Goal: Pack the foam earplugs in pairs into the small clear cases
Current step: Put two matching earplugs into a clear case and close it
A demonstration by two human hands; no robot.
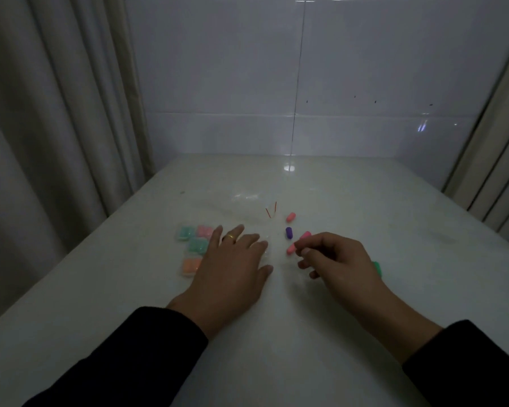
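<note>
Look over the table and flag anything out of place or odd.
Nothing looks damaged or spilled. One oddity: a lone purple earplug lies among pink earplugs with no visible purple partner, so it may lack a pair. A green earplug sits half hidden behind the right hand.

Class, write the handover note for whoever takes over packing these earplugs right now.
Left hand: flat on the table, fingers over a clear case that is hard to make out.
Right hand: pinching a pink earplug.
Done: four filled cases beside the left hand.
Left: loose earplugs, two pink, one purple, a green one behind the right hand. Pair and case them.
</note>
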